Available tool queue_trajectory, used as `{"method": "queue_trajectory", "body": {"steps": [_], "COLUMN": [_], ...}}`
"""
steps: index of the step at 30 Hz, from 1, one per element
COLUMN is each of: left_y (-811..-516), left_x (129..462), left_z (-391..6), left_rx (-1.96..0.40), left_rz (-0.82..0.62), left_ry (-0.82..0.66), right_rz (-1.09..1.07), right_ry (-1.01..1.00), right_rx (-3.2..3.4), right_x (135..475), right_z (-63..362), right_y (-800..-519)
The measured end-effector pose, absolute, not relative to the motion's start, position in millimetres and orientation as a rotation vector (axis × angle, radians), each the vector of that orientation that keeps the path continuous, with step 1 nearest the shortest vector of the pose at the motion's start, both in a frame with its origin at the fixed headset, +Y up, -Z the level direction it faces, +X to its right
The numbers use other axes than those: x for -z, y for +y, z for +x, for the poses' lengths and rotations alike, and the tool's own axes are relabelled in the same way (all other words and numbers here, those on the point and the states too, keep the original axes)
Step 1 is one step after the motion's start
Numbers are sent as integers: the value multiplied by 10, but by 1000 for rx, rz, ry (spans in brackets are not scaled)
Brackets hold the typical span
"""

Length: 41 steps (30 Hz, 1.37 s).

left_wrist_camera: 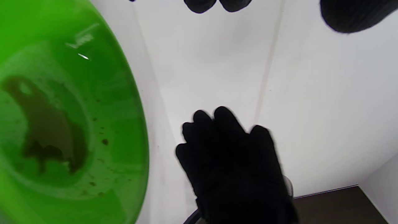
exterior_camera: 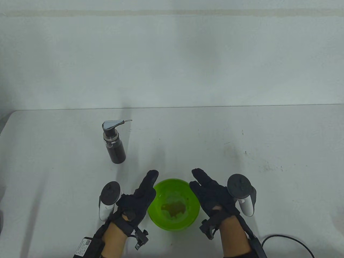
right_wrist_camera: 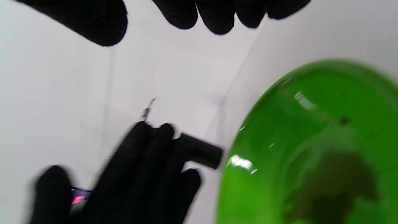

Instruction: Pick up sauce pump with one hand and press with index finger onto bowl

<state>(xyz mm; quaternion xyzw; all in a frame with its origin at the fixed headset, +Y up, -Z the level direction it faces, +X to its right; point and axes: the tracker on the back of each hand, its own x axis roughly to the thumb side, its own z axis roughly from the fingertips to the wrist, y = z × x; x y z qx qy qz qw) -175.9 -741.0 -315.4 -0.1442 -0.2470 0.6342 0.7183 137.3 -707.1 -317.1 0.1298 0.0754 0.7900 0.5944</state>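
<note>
The sauce pump (exterior_camera: 114,141), a dark bottle with a silver pump head and thin spout, stands upright on the table to the far left of the bowl; part of it shows in the right wrist view (right_wrist_camera: 199,152). The green bowl (exterior_camera: 161,219) sits near the front edge with a brown sauce puddle inside; it fills the left wrist view's left side (left_wrist_camera: 124,93) and the right wrist view's right side (right_wrist_camera: 264,109). My left hand (exterior_camera: 142,194) is open on the bowl's left, my right hand (exterior_camera: 208,192) is open on its right. Both hold nothing.
A black cable (exterior_camera: 290,239) lies at the front right corner. The table's far edge (exterior_camera: 188,107) meets a pale wall. A few small dark marks (exterior_camera: 243,133) dot the table on the right.
</note>
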Motion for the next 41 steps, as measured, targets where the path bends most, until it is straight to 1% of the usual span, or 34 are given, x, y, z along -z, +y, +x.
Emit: {"method": "queue_trajectory", "body": {"steps": [2, 6, 12, 41], "left_y": [-7389, -7367, -7357, -7317], "left_x": [3152, 3142, 3149, 3120], "left_z": [-1757, -1771, -1798, -1737], "left_rx": [-1408, -1406, -1407, -1353], "left_rz": [-313, -309, -312, -303], "left_ry": [-551, -558, -554, -571], "right_rz": [372, 431, 423, 429], "right_ry": [225, 277, 310, 310], "right_rx": [-1731, -1716, -1711, -1716], "right_x": [3155, 3149, 3173, 3169], "right_z": [1335, 1278, 1250, 1229], "right_y": [-7074, -7090, -7140, -7165]}}
